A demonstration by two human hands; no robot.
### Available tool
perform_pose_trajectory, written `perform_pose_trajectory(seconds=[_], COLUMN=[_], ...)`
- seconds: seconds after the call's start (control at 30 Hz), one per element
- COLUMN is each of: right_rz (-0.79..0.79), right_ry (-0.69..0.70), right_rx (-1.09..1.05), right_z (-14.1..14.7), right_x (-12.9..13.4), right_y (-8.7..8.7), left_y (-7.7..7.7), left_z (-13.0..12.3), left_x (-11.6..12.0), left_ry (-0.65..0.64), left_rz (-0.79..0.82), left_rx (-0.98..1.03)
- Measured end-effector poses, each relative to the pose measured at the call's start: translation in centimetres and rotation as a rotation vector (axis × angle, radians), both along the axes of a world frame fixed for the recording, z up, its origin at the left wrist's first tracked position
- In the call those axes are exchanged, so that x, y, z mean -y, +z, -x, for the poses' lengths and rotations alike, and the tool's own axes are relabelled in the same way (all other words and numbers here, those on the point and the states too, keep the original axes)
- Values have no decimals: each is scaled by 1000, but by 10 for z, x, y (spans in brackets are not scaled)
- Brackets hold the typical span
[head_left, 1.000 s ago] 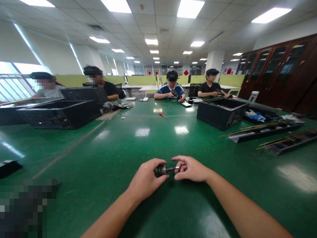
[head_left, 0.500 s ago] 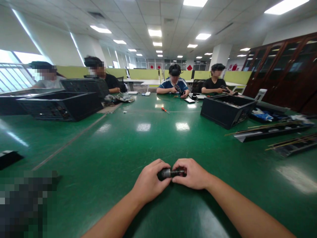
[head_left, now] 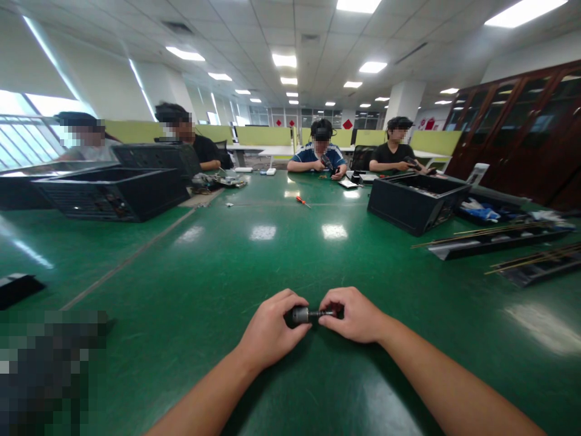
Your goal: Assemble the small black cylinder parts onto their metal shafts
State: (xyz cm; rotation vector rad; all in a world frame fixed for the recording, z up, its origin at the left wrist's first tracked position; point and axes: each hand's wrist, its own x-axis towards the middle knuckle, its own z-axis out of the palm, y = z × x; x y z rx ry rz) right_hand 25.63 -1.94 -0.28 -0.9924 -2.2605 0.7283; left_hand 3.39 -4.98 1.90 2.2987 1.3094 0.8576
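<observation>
A small dark cylindrical tool [head_left: 300, 315] with a silvery band lies level between my hands, just over the green table [head_left: 218, 260]. My left hand [head_left: 275, 327] has its fingers and thumb wrapped round the thicker end. On the other side, my right hand [head_left: 356, 315] pinches the thin, ridged end between thumb and fingers. Part of the tool is hidden inside each hand. Between the two sets of fingertips, a short length of the narrow part shows.
An orange screwdriver [head_left: 302, 201] lies farther forward. Black computer cases [head_left: 109, 197] stand at the left, another black case [head_left: 415, 203] at the right. Metal strips with thin rods [head_left: 494, 241] lie beyond my right arm. Several people sit around the table.
My hands have drawn slightly apart, so more of the narrow middle of the tool shows. Both hands also sit a touch higher in the view.
</observation>
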Motion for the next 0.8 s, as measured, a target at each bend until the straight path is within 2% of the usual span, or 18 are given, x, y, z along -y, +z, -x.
perform_pose_trajectory(seconds=[0.8], right_rz=[-24], right_ry=[-9], right_rx=[10], right_z=[-10], right_x=[-5], right_y=[2], left_y=[0], left_z=[5], left_x=[-1], left_ry=[24], left_rz=[-36], left_rx=[-12])
